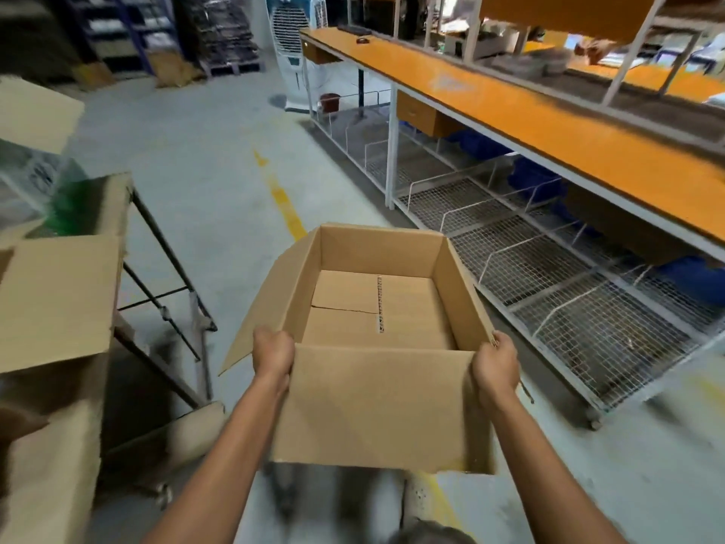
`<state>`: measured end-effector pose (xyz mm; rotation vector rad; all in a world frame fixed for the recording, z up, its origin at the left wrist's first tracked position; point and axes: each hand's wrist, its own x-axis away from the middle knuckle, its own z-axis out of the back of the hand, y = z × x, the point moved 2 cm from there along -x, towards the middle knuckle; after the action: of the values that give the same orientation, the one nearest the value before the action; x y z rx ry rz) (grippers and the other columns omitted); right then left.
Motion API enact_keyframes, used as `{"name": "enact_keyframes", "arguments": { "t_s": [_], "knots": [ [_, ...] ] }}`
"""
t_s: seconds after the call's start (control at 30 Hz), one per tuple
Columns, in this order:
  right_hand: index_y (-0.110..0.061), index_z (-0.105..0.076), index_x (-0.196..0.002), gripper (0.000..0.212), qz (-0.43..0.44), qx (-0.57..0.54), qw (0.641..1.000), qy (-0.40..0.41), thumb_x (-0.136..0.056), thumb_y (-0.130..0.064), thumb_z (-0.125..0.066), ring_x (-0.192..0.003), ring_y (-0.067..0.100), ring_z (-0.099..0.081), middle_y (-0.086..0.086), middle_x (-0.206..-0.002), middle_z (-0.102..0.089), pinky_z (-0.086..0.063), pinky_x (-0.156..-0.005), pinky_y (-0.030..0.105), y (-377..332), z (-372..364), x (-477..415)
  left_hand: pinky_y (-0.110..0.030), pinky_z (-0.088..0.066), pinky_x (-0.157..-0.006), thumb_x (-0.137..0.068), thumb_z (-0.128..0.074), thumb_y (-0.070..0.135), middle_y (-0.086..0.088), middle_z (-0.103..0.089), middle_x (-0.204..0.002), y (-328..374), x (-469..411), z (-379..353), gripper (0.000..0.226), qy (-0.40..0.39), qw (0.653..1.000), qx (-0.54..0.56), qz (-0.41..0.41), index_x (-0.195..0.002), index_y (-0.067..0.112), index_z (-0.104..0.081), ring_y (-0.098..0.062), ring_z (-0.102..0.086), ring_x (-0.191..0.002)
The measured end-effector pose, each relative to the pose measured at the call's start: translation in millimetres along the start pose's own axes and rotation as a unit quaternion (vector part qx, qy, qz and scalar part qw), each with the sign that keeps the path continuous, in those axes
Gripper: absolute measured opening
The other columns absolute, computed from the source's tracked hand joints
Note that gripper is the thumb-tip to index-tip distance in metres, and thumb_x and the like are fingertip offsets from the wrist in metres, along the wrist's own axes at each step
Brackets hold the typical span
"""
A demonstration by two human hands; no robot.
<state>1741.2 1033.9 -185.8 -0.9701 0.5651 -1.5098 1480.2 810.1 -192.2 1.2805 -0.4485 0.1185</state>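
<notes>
Currently, empty cardboard box (382,308) held in mid-air above grey floor (204,159), flaps open, bottom flaps folded shut inside. Left hand (273,352) clenched around near-left corner, right hand (495,363) clenched around near-right corner. Box assembled, nothing packed in it; carrying under way, set-down not yet done, filling left. Orange workbench (549,123) to right, other cartons (55,300) to left. Fingertips hidden behind box walls; whether bottom seam is taped, probably not, hard to make out. Surroundings blurred.
</notes>
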Motion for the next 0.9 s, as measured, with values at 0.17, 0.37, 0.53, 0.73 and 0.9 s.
{"name": "enact_keyframes", "arguments": {
  "t_s": [0.17,0.37,0.53,0.73,0.9],
  "knots": [
    [-0.016,-0.047,-0.144,0.047,0.017,0.021,0.998,-0.054,-0.098,-0.006,-0.042,-0.103,0.034,-0.057,0.018,-0.132,-0.060,-0.040,-0.081,0.034,-60,-47,-89,-0.052,-0.045,-0.107,-0.072,-0.038,0.019,-0.006,-0.056,-0.139,41,-52,-44,0.072,0.048,0.998,0.027,-0.003,-0.144,0.017,-0.043,-0.033,-0.054,-0.125],
    [-0.019,-0.046,-0.146,0.053,0.040,0.029,0.994,-0.095,-0.096,-0.003,-0.041,-0.108,0.039,-0.060,0.016,-0.134,-0.060,-0.042,-0.081,0.036,-133,-118,-161,-0.047,-0.039,-0.113,-0.080,-0.041,0.012,-0.010,-0.049,-0.149,76,-113,-71,0.071,0.146,0.987,0.070,-0.011,-0.151,0.017,-0.038,-0.032,-0.049,-0.133],
    [-0.021,-0.045,-0.147,0.052,0.072,0.045,0.989,-0.124,-0.098,-0.005,-0.039,-0.108,0.039,-0.060,0.014,-0.134,-0.061,-0.044,-0.081,0.037,-201,-206,-208,-0.032,-0.033,-0.114,-0.088,-0.039,-0.003,-0.005,-0.045,-0.153,100,-198,-76,0.068,0.207,0.975,0.072,-0.027,-0.154,0.013,-0.036,-0.027,-0.046,-0.137],
    [-0.021,-0.053,-0.141,0.050,0.125,0.032,0.982,-0.138,-0.096,-0.004,-0.042,-0.112,0.035,-0.059,0.009,-0.132,-0.062,-0.042,-0.085,0.035,-302,-337,-253,-0.026,-0.033,-0.110,-0.089,-0.040,-0.005,-0.006,-0.045,-0.153,140,-335,-69,0.066,0.251,0.962,0.107,-0.017,-0.153,0.008,-0.035,-0.023,-0.046,-0.136],
    [-0.023,-0.056,-0.137,0.048,0.134,0.021,0.979,-0.151,-0.094,-0.008,-0.041,-0.115,0.037,-0.058,0.010,-0.131,-0.063,-0.040,-0.086,0.036,-380,-425,-282,-0.037,-0.034,-0.115,-0.091,-0.041,-0.002,-0.007,-0.046,-0.152,187,-433,-58,0.064,0.254,0.963,0.090,0.000,-0.153,0.013,-0.036,-0.031,-0.047,-0.135]
  ]
}}
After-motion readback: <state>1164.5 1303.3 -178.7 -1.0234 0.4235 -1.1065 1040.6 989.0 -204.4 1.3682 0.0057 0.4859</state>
